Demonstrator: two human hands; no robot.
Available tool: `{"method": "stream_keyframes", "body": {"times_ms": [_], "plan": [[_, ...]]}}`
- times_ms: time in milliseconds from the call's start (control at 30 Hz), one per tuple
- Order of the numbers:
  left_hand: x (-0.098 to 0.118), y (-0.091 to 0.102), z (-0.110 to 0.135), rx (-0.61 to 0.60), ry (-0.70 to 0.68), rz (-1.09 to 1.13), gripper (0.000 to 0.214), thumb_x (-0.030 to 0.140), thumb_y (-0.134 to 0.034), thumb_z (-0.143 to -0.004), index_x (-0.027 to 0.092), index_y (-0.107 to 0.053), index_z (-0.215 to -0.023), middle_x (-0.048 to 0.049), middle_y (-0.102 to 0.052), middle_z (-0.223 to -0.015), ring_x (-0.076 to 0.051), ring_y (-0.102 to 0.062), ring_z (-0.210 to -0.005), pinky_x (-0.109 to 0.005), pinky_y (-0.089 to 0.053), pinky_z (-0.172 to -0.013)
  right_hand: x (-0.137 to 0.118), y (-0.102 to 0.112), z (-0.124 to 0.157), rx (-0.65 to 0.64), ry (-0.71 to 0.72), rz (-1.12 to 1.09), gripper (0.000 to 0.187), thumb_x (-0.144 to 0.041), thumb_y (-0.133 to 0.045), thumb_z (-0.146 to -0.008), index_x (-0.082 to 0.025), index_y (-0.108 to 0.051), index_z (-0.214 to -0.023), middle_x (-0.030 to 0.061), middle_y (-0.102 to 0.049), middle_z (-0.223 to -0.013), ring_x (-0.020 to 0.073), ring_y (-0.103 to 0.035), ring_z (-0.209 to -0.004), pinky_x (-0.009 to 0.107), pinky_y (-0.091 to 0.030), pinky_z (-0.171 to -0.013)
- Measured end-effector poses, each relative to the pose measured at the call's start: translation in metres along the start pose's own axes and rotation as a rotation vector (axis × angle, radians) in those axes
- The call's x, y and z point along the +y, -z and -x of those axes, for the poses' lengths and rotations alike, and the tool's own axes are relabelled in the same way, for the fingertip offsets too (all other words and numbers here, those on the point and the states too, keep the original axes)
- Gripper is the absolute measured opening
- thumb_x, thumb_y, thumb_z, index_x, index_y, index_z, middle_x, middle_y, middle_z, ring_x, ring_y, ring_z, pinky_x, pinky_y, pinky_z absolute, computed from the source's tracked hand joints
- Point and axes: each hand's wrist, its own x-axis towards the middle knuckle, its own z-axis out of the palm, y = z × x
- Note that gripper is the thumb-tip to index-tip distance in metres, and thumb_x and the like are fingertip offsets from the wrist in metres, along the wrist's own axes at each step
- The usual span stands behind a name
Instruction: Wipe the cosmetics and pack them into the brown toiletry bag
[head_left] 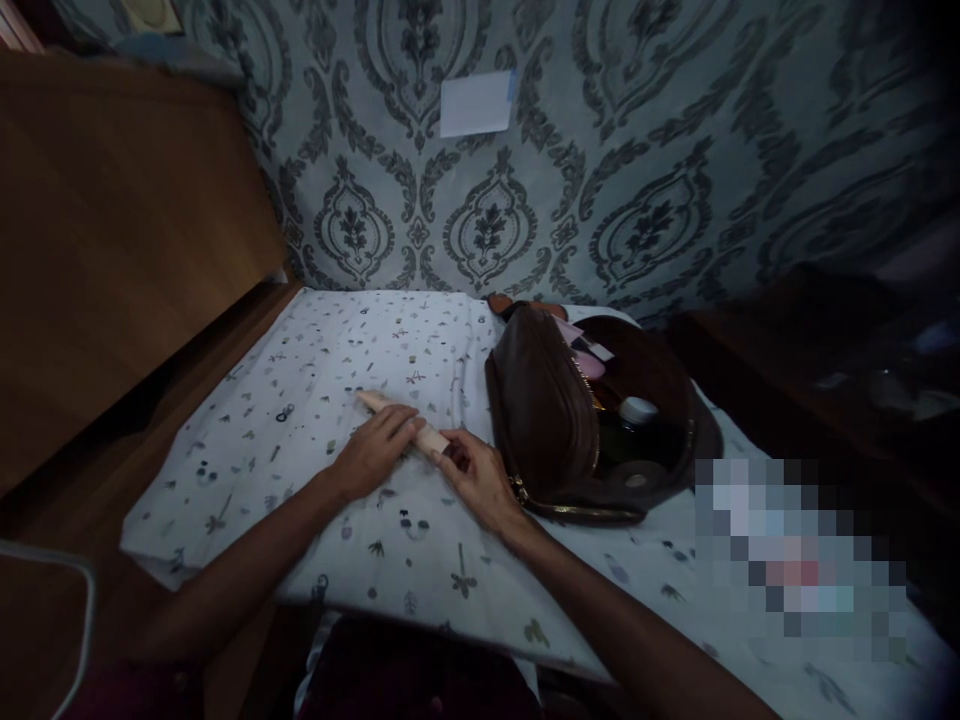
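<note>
A slim beige tube (429, 438) lies slantwise on the patterned white cloth (337, 340), its flat end pointing up and left. My left hand (381, 450) is closed over the middle of it, fingers wrapped across. With thumb and fingers, my right hand (478, 482) pinches the near right end, where a small dark part shows between the fingertips. Just right of that hand stands a dark brown bag (536, 390), its zip open. Inside the bag are a bottle with a white cap (637, 411) and some pink items (589, 362).
A wooden cabinet (127, 230) rises on the left. Patterned wallpaper with a white plate (475, 104) is behind the table. A blurred-out item (802, 560) lies at the right, and a white cable (88, 610) hangs at lower left.
</note>
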Motion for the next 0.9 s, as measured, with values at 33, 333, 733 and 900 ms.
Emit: {"method": "stream_keyframes", "body": {"times_ms": [33,333,733,900], "plan": [[-0.005,0.002,0.001,0.005,0.046,0.003,0.029,0.009,-0.04,-0.095,0.014,-0.053,-0.12,-0.015,-0.062,-0.115,-0.024,-0.059,-0.11,-0.042,-0.054,-0.092,0.0,0.0,0.0,-0.004,0.001,0.004,0.028,-0.033,-0.06,-0.082,-0.017,-0.065,-0.105,0.0006,-0.064,-0.074,0.0155,-0.055,-0.062,0.026,-0.044,-0.059],[-0.044,0.007,0.013,0.014,0.466,0.009,0.031,0.01,-0.037,-0.094,0.017,-0.054,-0.119,-0.0105,-0.06,-0.11,-0.024,-0.053,-0.105,-0.04,-0.05,-0.09,0.004,0.0,0.0,0.002,0.015,0.004,0.027,-0.032,-0.059,-0.083,-0.017,-0.065,-0.105,0.0012,-0.064,-0.077,0.0157,-0.057,-0.067,0.026,-0.044,-0.06],[-0.045,0.007,0.011,0.106,0.483,0.108,0.029,0.015,-0.037,-0.096,0.017,-0.053,-0.12,-0.0097,-0.06,-0.109,-0.023,-0.054,-0.107,-0.041,-0.049,-0.095,0.006,0.003,0.0,0.018,0.025,0.009,0.027,-0.033,-0.054,-0.087,-0.017,-0.06,-0.108,0.0043,-0.065,-0.085,0.0181,-0.061,-0.077,0.028,-0.047,-0.067],[-0.03,0.009,0.006,0.21,0.288,0.059,0.029,0.014,-0.038,-0.097,0.017,-0.052,-0.122,-0.0119,-0.06,-0.115,-0.022,-0.055,-0.111,-0.042,-0.051,-0.096,0.01,-0.001,-0.002,0.023,-0.01,-0.107,0.027,-0.039,-0.054,-0.087,-0.018,-0.06,-0.104,0.0042,-0.064,-0.084,0.0171,-0.062,-0.07,0.027,-0.048,-0.06]]}}
